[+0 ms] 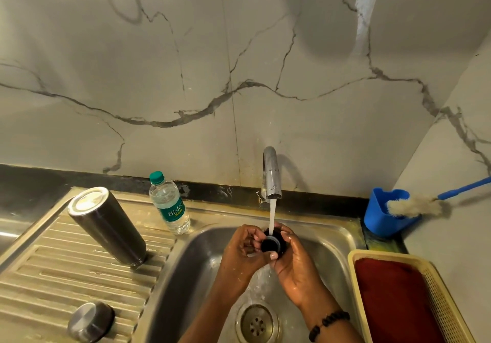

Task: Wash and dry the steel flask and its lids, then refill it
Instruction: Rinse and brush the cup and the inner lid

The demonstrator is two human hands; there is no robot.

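Note:
A small black inner lid (271, 243) sits under the running stream from the tap (271, 177), over the sink (202, 257). My left hand (239, 252) and my right hand (295, 265) both grip the lid, fingers curled round it, both wet. The dark steel flask (106, 225) stands upside down on the ribbed drainboard (66, 276) to the left. Near the front left of the drainboard lies the steel outer cap (90, 321).
A plastic water bottle (170, 204) with a green cap stands behind the sink's left corner. At the back right, a blue holder (385, 215) carries a bottle brush (414, 205). A yellow basket (435, 289) with a red cloth (393, 300) sits right of the sink.

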